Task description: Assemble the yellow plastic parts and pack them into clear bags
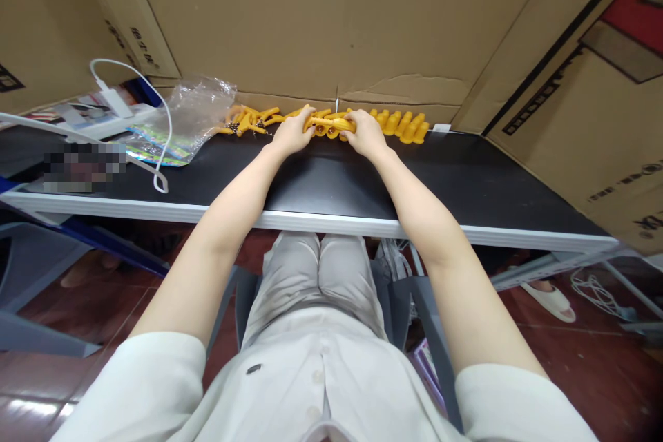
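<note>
Both my arms reach to the far side of the black tabletop. My left hand [293,132] is closed at the left end of a long yellow plastic piece [326,122]. With its fingers and thumb curled in, my right hand [367,134] grips the right end of the same piece. Just under it, several round yellow parts show, partly hidden by the hands. Left of my left hand lies a heap of branching yellow pieces [248,120] with small dark chains. Several yellow cup-like parts [407,126] stand in rows right of my right hand.
A clear plastic bag [191,117] with colourful printed sheets lies at the left. A white cable and plug [118,101] rest beside it, near a blurred-out item. Cardboard walls [290,21] close off the back and sides. The table's metal edge [331,222] runs below my forearms.
</note>
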`<move>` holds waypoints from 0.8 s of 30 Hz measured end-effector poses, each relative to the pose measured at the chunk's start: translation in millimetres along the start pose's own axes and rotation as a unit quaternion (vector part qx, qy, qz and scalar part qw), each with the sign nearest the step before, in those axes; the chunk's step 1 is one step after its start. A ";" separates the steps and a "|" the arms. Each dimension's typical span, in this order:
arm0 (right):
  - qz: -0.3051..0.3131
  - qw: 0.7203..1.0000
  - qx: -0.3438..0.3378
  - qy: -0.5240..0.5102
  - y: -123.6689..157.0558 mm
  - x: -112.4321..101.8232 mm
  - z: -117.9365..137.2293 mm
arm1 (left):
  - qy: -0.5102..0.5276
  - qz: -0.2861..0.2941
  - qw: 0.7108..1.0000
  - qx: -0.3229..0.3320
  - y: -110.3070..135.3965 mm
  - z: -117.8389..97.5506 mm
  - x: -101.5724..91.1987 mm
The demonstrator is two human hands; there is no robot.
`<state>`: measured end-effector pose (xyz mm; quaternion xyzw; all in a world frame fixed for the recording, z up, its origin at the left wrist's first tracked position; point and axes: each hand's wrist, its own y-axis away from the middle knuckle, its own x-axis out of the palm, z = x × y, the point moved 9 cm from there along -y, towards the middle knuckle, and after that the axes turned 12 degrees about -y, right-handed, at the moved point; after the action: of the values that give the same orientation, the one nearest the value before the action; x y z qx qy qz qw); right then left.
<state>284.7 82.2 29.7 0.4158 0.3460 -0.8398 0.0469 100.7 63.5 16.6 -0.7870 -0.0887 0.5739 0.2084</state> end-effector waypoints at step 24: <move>0.023 0.997 -0.053 -0.051 -3.7 -5.8 -1.5 | -0.132 0.017 0.991 0.006 11.3 -16.6 -7.0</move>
<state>288.1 84.7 35.3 0.3773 0.3772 -0.8392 0.1054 112.9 47.0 22.1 -0.7042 -0.0985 0.6770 0.1899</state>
